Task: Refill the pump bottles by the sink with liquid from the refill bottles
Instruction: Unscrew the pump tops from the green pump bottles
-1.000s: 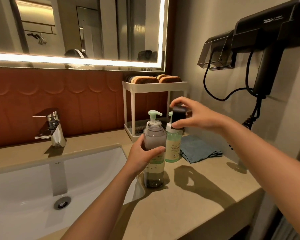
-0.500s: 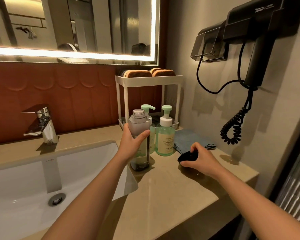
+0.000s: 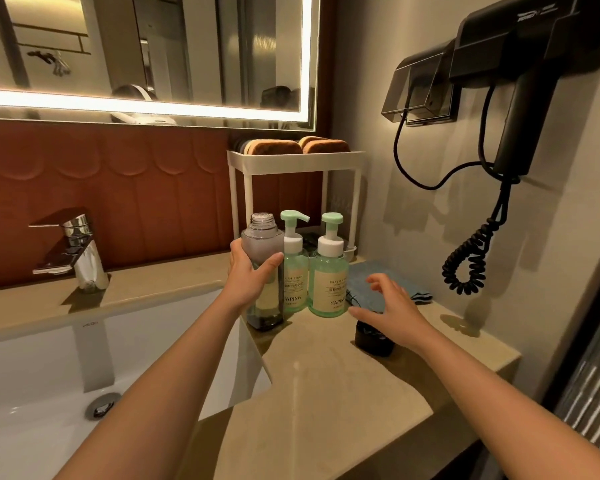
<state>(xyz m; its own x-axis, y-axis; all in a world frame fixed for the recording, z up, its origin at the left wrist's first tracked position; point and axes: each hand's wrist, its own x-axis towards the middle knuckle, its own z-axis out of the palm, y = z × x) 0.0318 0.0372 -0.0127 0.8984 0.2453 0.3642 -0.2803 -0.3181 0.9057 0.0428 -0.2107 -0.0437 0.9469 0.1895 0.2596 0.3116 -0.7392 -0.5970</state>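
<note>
My left hand (image 3: 249, 276) grips a tall clear grey refill bottle (image 3: 263, 258) that stands upright on the beige counter (image 3: 326, 386) with its threaded neck uncovered. Right behind it stand two green pump bottles, one (image 3: 294, 268) partly hidden by the refill bottle and one (image 3: 329, 271) to its right. The black cap (image 3: 373, 339) lies on the counter. My right hand (image 3: 392, 313) hovers just above the cap with fingers spread and holds nothing.
A white sink (image 3: 84, 368) with a chrome tap (image 3: 78, 251) fills the left. A white two-tier rack (image 3: 295, 161) with sponges stands behind the bottles. A blue cloth (image 3: 399, 282) lies at the wall. A black hairdryer (image 3: 520, 81) with coiled cord hangs on the right wall.
My right hand carried the black cap down from the refill bottle, set it on the counter and let go. My left hand kept hold of the refill bottle.
</note>
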